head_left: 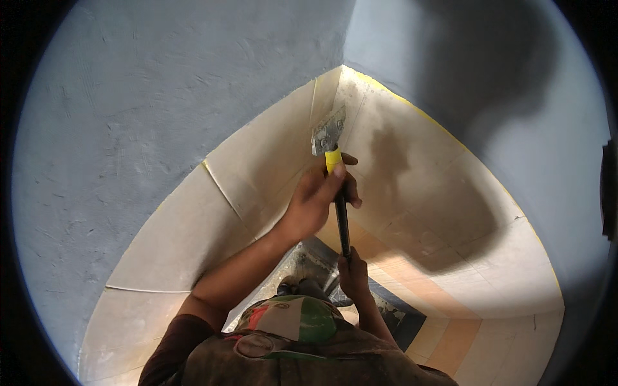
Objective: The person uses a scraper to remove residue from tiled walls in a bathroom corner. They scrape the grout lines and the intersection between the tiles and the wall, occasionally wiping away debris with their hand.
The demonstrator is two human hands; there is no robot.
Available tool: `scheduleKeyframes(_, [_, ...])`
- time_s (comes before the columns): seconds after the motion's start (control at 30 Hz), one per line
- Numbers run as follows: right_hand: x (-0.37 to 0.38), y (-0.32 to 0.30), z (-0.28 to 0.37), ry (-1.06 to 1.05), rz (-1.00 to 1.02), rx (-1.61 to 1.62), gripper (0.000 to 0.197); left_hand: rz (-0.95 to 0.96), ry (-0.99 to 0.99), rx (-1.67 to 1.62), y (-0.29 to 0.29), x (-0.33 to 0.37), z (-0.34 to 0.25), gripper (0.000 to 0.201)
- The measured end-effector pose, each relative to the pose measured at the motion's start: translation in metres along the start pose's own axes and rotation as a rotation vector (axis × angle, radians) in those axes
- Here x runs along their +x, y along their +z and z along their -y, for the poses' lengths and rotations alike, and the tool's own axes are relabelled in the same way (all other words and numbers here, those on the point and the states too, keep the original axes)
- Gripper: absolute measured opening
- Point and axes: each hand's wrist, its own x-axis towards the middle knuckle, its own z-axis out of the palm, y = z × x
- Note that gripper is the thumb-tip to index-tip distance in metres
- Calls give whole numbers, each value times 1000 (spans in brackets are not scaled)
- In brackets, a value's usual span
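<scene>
A long-handled scraper (342, 222) stands nearly upright in front of me, its black handle topped by a yellow collar. Its grey metal blade (328, 133), crusted with pale residue, is before the tiled corner; I cannot tell whether it touches the tiles. My left hand (312, 202) is closed around the handle just below the collar, thumb along it and the index finger partly extended. Lower down, my right hand (353, 276) grips the handle's bottom end.
Cream wall tiles (412, 193) meet in a corner, with yellow along parts of their top edge. Blue-grey painted walls (141, 109) rise above. An orange-tan tile band (412, 276) runs low on the right. Dark shadows fall across the right wall.
</scene>
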Motion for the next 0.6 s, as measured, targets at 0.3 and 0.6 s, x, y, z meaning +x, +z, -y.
scheduleKeyframes(0.3, [57, -71, 3, 27, 226, 63, 23, -157, 185, 41, -7, 72, 13, 51])
scheduleKeyframes(0.6, [88, -81, -45, -73, 360, -2, 22, -471, 169, 213, -8, 75, 12, 45])
